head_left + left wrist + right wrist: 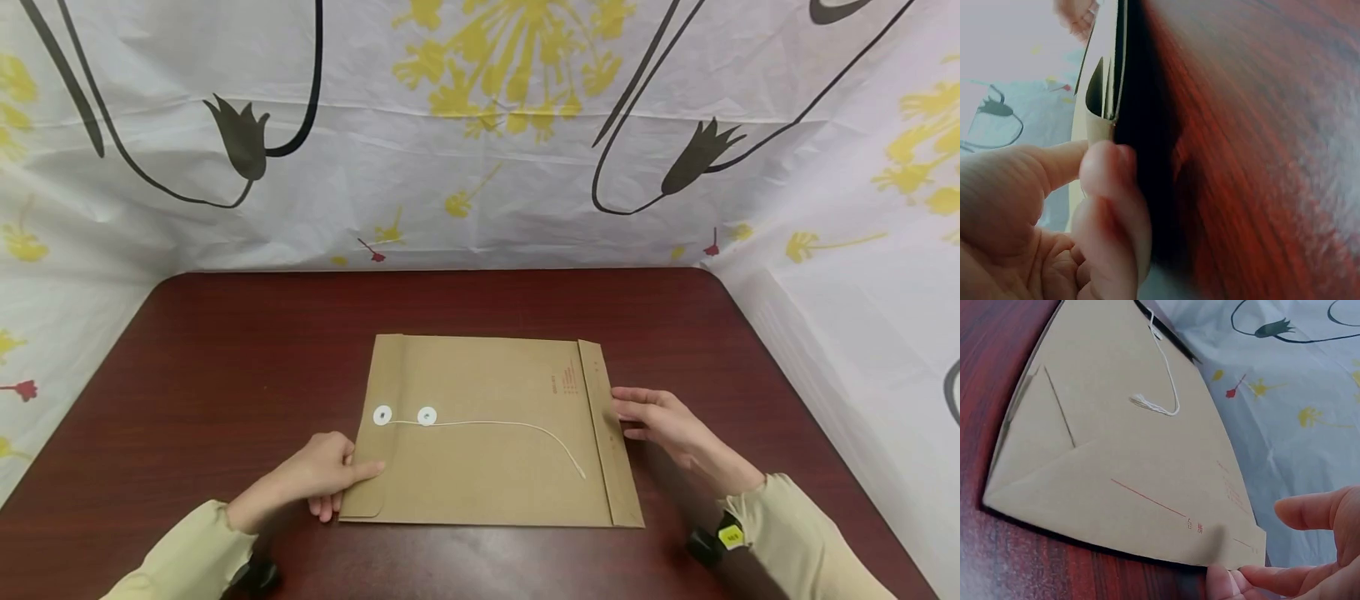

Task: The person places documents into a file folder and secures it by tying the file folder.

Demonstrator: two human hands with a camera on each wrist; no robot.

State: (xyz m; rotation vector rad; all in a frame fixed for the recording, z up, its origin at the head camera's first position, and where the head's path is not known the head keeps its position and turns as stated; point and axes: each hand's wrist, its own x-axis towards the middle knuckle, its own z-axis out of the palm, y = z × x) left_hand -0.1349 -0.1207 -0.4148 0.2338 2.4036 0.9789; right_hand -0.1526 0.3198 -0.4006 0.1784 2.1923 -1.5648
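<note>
A brown kraft paper document envelope (487, 471) lies sideways on the table, with its flap folded over at the left. Two white button discs (427, 416) sit on it, and a thin white string (495, 423) trails to the right. My left hand (318, 471) pinches the flap end, thumb on top and fingers curled beneath. In the left wrist view the envelope's layered edge (1102, 128) shows between thumb and fingers. My right hand (667, 425) touches the opposite edge with extended fingertips; the right wrist view shows its thumb (1313, 511) raised off the paper.
The dark red wooden table (247, 350) has rounded far corners. A white cloth (480, 225) with yellow and grey plant prints hangs behind it and along both sides. Each wrist carries a small black device, the right one with a yellow label (731, 536).
</note>
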